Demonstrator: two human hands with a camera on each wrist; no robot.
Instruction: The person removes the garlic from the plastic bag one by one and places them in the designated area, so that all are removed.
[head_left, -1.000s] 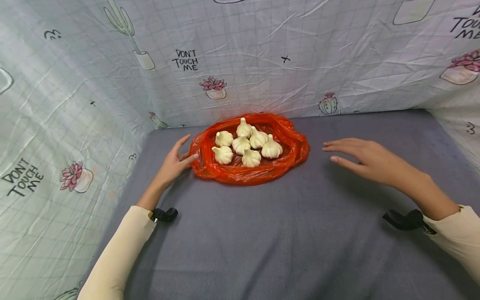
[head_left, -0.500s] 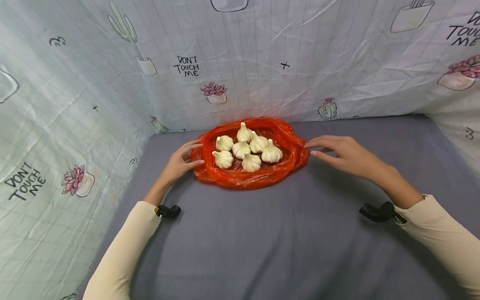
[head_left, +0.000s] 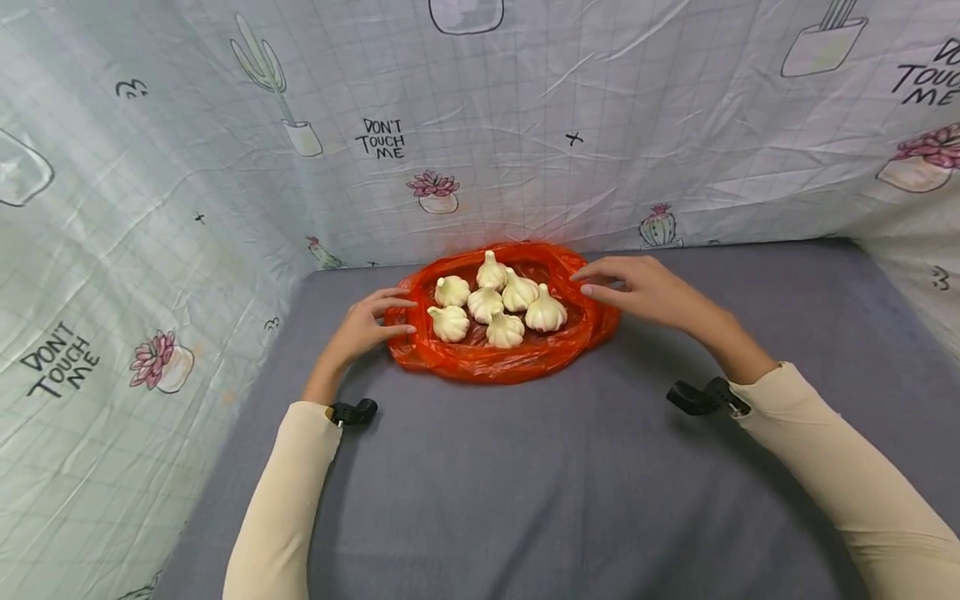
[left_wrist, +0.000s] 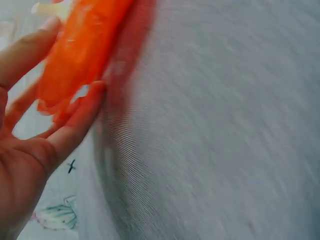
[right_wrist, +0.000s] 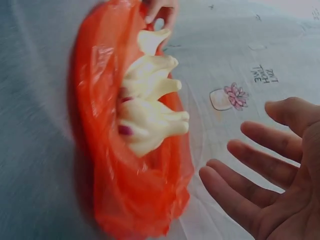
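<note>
Several pale garlic bulbs (head_left: 504,329) sit clustered inside a rolled-down red plastic bag (head_left: 491,369) on the grey cloth. At the bag's left end is my left hand (head_left: 365,327), its fingers and thumb spread over the rim. The left wrist view shows this hand (left_wrist: 27,162) with the bag's edge (left_wrist: 82,50) between its parted fingers and thumb, without a closed grip. My right hand (head_left: 648,292) hovers around the right rim. Seen from the right wrist, its fingers (right_wrist: 270,165) are extended and apart from the bag (right_wrist: 132,200), holding nothing; the bulbs (right_wrist: 150,125) show beside it.
A grey cloth (head_left: 525,467) covers the table. Behind and to the left rises a white printed curtain (head_left: 510,108) with plants and lettering, close to the bag's back edge. Black wrist cameras (head_left: 356,412) sit at both cuffs.
My right hand has moved left from well beside the bag to its right rim. The left hand has shifted slightly right over the left rim. The garlic keeps its arrangement.
</note>
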